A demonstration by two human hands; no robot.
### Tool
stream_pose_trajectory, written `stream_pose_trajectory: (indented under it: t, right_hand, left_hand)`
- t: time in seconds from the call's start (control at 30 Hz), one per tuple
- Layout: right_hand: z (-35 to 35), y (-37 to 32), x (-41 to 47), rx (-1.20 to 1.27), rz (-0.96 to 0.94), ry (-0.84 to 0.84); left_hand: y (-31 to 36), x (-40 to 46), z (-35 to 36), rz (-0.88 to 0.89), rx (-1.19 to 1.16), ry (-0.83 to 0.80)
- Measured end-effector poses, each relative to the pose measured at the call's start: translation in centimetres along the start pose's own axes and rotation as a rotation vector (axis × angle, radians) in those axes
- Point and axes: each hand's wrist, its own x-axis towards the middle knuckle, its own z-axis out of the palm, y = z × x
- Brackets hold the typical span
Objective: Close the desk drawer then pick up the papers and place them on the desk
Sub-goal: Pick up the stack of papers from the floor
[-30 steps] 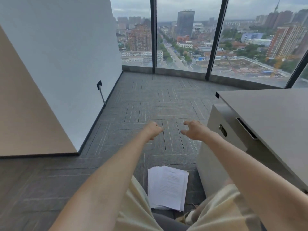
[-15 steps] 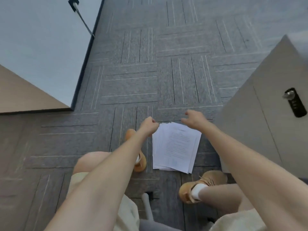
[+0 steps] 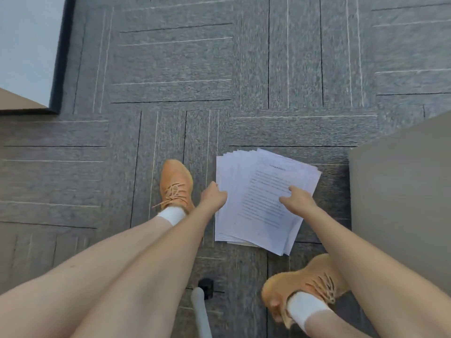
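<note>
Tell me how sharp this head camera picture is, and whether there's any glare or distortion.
Head view: soft, with motion smear on the carpet and unreadable print on the papers; light is even and diffuse, no glare, only a faint shadow between the papers and the cabinet; wide-angle stretch makes the forearms balloon toward the bottom edge, while the left hand and right hand look small.

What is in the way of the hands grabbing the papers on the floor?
Nothing visible. The left hand is at the left edge of the papers and the right hand is over the top sheet. Both orange shoes are off to the sides.
</note>
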Motion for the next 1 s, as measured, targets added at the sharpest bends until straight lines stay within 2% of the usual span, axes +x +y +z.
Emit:
stream_pose_trajectory:
  t: [0.17, 0.27, 0.43, 0.7, 0.87, 1.0]
  right_hand:
    - [2.6, 2.4, 5.3, 0.103, 0.196, 0.105]
    - [3.7, 2.1, 6.1, 0.083, 0.243, 0.142]
    - [5.8, 1.2, 6.8, 0.118, 0.204, 0.205]
    - [6.1, 0.4, 6.6, 0.077, -0.02, 0.25]
    - [5.9, 1.7, 6.0, 0.11, 0.058, 0.344]
    - [7.3, 1.9, 5.8, 0.101, 0.028, 0.289]
  left_hand:
    - [-1.1, 4.1, 2.9, -0.068, -0.026, 0.004]
    - [-1.0, 6.0, 4.4, -0.125, 0.009, 0.059]
    - [-0.8, 6.6, 6.2, -0.104, 0.074, 0.101]
    - [0.5, 6.3, 7.8, 0.04, 0.089, 0.009]
    - [-0.4, 6.8, 7.0, 0.017, -0.032, 0.051]
    - [-0.7, 6.6, 7.3, 0.029, -0.054, 0.003]
